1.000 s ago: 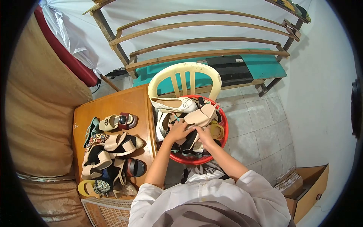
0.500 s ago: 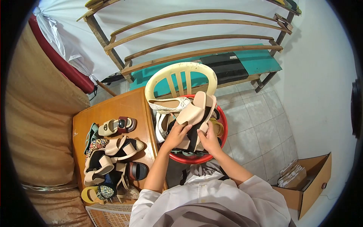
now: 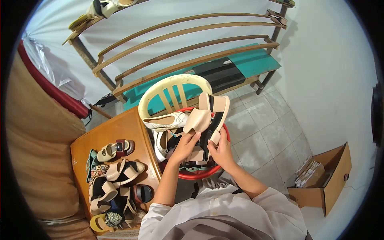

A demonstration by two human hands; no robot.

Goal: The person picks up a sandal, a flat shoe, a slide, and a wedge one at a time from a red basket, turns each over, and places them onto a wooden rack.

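Observation:
My left hand [image 3: 185, 147] is closed around a beige open-toe slide sandal [image 3: 196, 121], thumb along its wide strap. My right hand [image 3: 222, 153] grips the lower end of a matching sandal [image 3: 221, 105], turned so that its edge and a black part show. Both sandals are held side by side, tilted, above a red basket [image 3: 196, 176] full of footwear. To their left lie a white flat shoe with a bow [image 3: 166, 121] and another white shoe [image 3: 161, 147]. Most of the basket's contents are hidden behind my hands.
A cream plastic chair [image 3: 175, 81] stands behind the basket. Several sandals, including a dark slide [image 3: 143, 194], lie on the wooden table [image 3: 116, 124] at left. A slatted wooden rack [image 3: 176, 54] is ahead, and an open brown box [image 3: 336, 180] at right.
My view has shifted, so the rack and basket appear farther left. The two sandals are turned slightly in my hands, and the right one shows more of its edge.

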